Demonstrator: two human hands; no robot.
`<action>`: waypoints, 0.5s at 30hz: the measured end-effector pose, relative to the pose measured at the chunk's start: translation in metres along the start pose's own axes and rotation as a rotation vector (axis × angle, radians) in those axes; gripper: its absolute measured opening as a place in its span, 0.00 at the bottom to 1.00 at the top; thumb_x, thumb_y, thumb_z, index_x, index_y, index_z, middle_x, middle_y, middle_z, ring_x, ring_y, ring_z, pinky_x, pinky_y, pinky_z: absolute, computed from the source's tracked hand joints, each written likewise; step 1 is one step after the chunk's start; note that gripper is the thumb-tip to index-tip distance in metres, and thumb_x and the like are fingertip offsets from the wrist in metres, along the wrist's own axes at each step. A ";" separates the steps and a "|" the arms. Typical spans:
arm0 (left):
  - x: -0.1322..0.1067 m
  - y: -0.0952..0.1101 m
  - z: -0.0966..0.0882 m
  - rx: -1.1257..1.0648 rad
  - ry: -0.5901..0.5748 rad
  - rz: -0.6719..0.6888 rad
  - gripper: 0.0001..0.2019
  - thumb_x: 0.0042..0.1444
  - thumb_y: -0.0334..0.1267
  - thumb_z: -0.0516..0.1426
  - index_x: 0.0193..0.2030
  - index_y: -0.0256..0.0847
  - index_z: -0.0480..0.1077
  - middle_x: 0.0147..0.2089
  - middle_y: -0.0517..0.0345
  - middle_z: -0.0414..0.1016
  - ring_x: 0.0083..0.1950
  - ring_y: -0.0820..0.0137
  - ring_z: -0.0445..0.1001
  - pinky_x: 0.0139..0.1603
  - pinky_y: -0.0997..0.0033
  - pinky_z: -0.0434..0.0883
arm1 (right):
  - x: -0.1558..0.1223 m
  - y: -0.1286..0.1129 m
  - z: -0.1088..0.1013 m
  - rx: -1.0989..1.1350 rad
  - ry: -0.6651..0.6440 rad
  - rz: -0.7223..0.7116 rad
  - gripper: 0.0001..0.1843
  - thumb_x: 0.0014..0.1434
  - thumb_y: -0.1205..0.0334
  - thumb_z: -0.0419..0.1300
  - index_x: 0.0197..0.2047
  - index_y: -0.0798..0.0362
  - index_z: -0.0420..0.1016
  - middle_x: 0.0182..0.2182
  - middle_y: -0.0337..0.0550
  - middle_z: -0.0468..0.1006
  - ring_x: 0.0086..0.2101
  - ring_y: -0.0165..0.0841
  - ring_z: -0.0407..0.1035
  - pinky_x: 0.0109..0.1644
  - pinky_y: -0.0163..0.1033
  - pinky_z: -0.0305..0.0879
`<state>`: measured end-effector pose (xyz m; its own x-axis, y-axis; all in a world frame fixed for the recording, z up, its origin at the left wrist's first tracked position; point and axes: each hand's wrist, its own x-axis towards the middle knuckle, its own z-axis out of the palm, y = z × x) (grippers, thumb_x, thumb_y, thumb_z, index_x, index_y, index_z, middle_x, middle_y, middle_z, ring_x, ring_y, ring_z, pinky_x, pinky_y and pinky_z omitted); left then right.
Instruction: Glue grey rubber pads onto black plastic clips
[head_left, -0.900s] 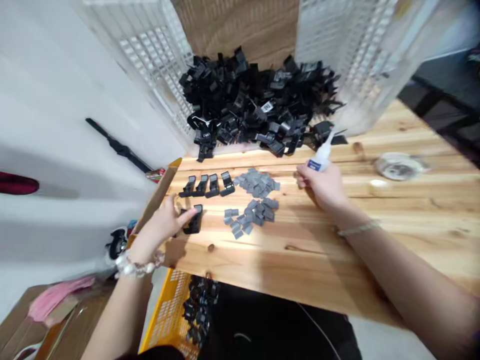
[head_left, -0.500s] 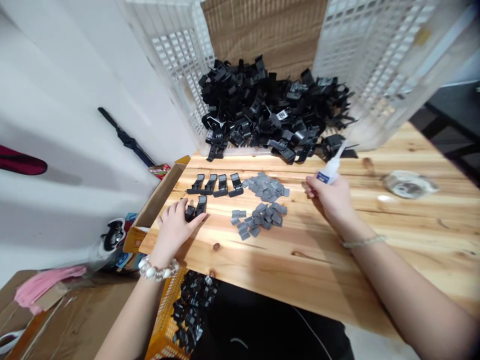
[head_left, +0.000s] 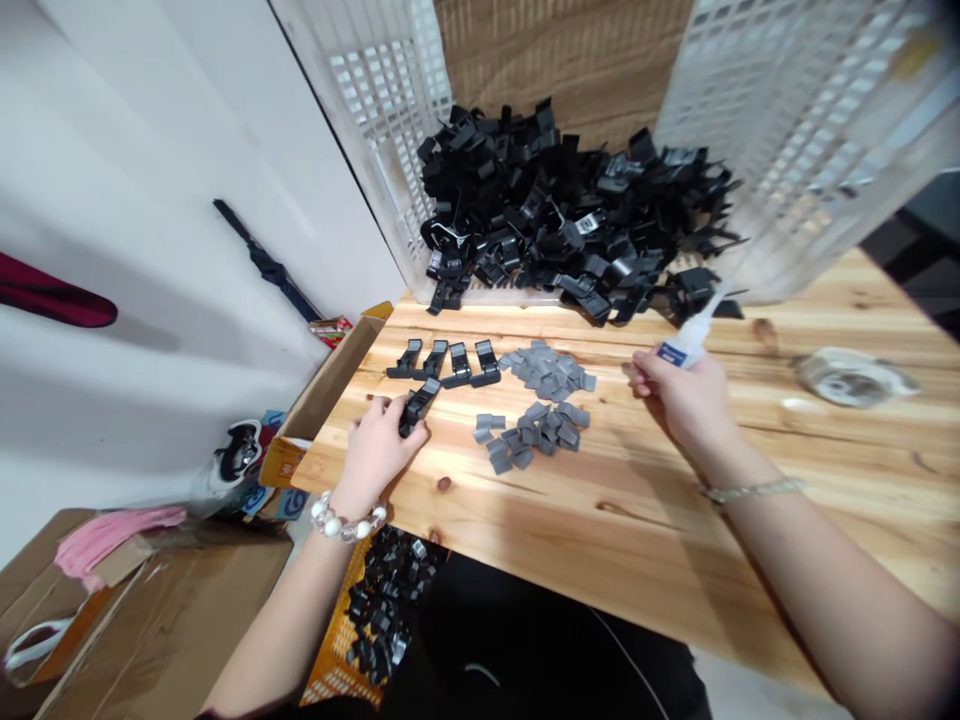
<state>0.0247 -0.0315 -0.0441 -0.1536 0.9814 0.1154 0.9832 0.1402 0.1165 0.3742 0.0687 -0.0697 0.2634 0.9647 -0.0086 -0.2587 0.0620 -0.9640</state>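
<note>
My left hand (head_left: 386, 440) is closed on a black plastic clip (head_left: 421, 402) at the left of the table, and its fingers partly cover the clip. Beyond it, several similar black clips (head_left: 459, 364) with grey top faces stand in a row. My right hand (head_left: 690, 395) grips a small white glue bottle (head_left: 681, 348) with a blue label, its thin nozzle pointing up and away. Between the hands lie two piles of small grey pads, a far pile (head_left: 551, 370) and a near pile (head_left: 544, 430).
A white plastic crate (head_left: 390, 170) holds a heap of black clips (head_left: 547, 220) at the back of the wooden table (head_left: 600, 560). A roll of clear tape (head_left: 855, 378) lies at right. Below the left edge, a yellow basket (head_left: 330, 665) contains more black parts. Cardboard boxes (head_left: 187, 620) stand at left.
My left hand has shifted slightly right, and the clip in its fingers is now tilted. My right hand still grips the glue bottle. The whole view has moved a little.
</note>
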 end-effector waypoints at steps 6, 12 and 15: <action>-0.016 -0.008 -0.003 0.051 0.003 0.030 0.19 0.61 0.45 0.52 0.56 0.41 0.69 0.51 0.44 0.71 0.52 0.52 0.73 0.52 0.49 0.68 | -0.004 -0.002 0.001 0.018 -0.023 -0.021 0.14 0.43 0.72 0.67 0.23 0.55 0.63 0.17 0.35 0.64 0.19 0.24 0.61 0.19 0.29 0.54; -0.032 -0.025 -0.008 0.101 0.022 0.072 0.19 0.60 0.46 0.54 0.55 0.43 0.71 0.50 0.46 0.69 0.51 0.55 0.74 0.54 0.53 0.68 | -0.002 0.000 -0.002 0.009 -0.024 -0.023 0.13 0.42 0.72 0.67 0.25 0.56 0.64 0.17 0.34 0.65 0.18 0.23 0.61 0.18 0.28 0.54; -0.041 -0.045 -0.012 0.144 0.049 0.056 0.20 0.59 0.48 0.54 0.54 0.43 0.71 0.50 0.47 0.69 0.51 0.55 0.74 0.52 0.56 0.70 | -0.001 0.002 -0.002 0.011 -0.019 -0.035 0.14 0.41 0.73 0.67 0.24 0.56 0.64 0.18 0.34 0.64 0.19 0.23 0.61 0.18 0.28 0.54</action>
<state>-0.0140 -0.0799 -0.0427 -0.0995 0.9810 0.1665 0.9938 0.1064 -0.0333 0.3759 0.0675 -0.0720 0.2548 0.9665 0.0303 -0.2598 0.0986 -0.9606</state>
